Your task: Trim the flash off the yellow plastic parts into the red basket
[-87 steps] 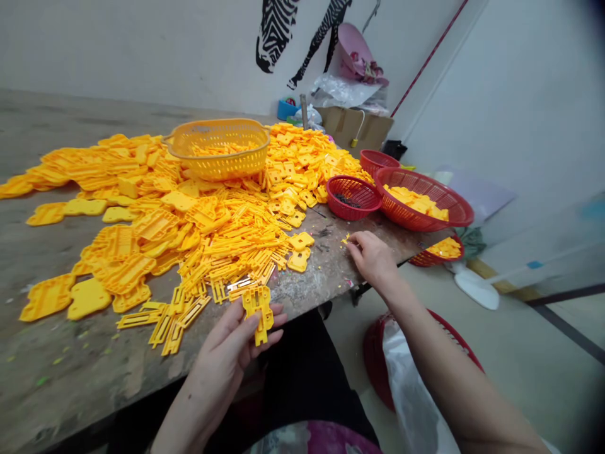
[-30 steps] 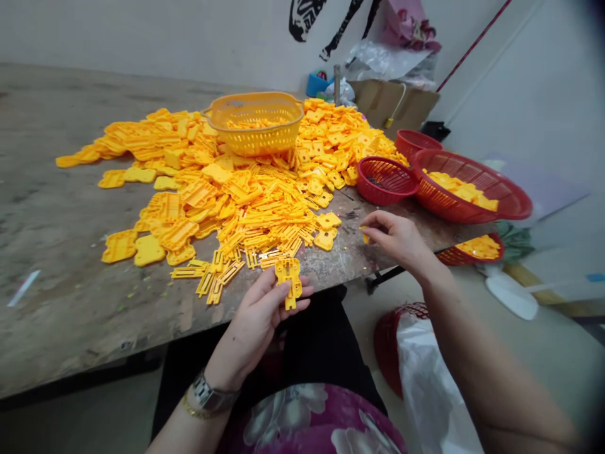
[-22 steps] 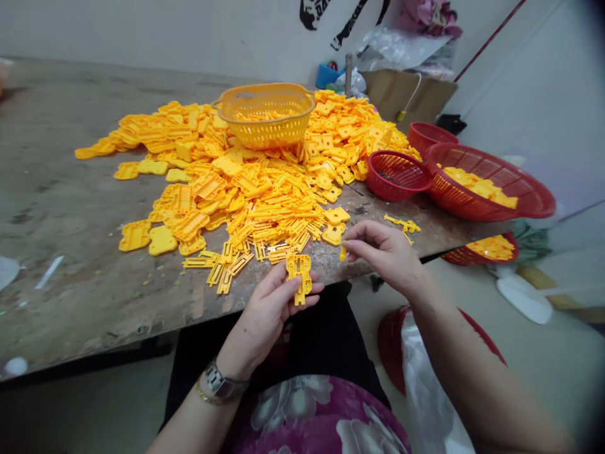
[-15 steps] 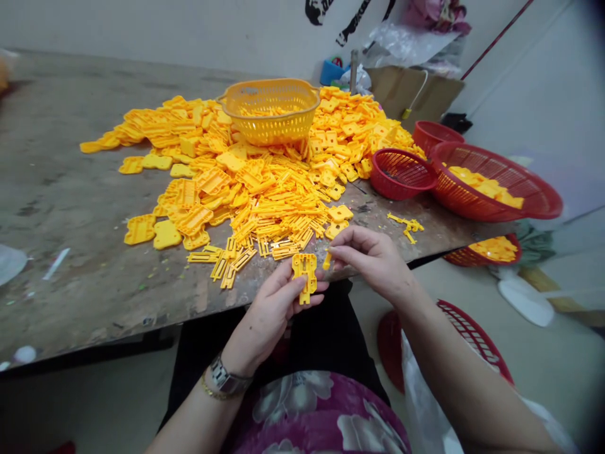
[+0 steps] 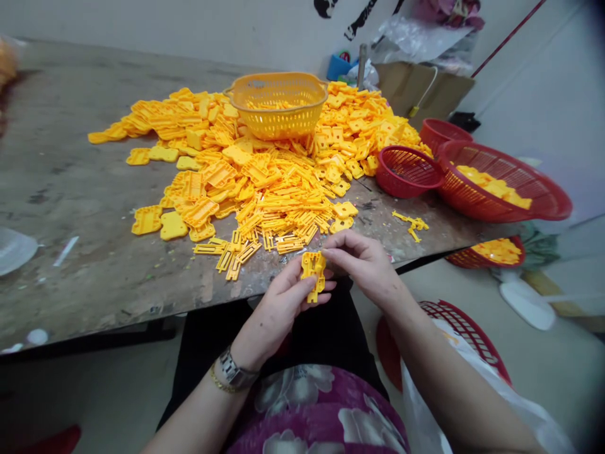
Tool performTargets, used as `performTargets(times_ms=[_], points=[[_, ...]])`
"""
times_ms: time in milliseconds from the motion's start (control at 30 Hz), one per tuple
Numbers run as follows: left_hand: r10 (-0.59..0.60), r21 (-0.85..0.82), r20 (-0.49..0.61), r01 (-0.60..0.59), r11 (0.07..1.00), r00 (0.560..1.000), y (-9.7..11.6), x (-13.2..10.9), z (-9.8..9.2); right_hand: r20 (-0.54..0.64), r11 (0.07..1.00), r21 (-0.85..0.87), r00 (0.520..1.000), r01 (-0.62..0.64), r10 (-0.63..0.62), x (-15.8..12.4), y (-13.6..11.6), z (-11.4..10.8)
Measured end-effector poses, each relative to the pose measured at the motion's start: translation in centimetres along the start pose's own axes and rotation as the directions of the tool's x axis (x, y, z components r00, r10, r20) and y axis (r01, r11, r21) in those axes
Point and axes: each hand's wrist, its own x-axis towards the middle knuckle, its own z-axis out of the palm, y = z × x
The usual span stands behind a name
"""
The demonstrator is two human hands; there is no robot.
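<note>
My left hand grips a yellow plastic casing, its ribbed inner side facing up, with the thumb across its lower half. At the casing's upper right edge, the thumb and fingertips of my right hand are pinched on a small yellow plastic piece, mostly hidden by the fingers. Whether that piece sits inside the casing I cannot tell. Just beyond my hands lie thin slotted yellow strips and a big heap of yellow plastic parts.
A yellow basket rests on the heap. To the right stand a small red basket and a large red basket with yellow parts. Small yellow pieces lie near the table's right edge. A white plastic bag hangs low at right.
My right hand has moved left, bringing the small yellow piece from beside the casing to its upper right edge. My left hand still holds the casing. The view has shifted slightly.
</note>
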Motion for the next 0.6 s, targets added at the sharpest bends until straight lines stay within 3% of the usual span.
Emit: performTargets(times_ms=[600], points=[[0.002, 0.008, 0.013, -0.002, 1.0, 1.0, -0.19, 0.11, 0.21, 0.025, 0.993, -0.071, 0.995, 0.097, -0.095, -0.09, 0.68, 0.32]])
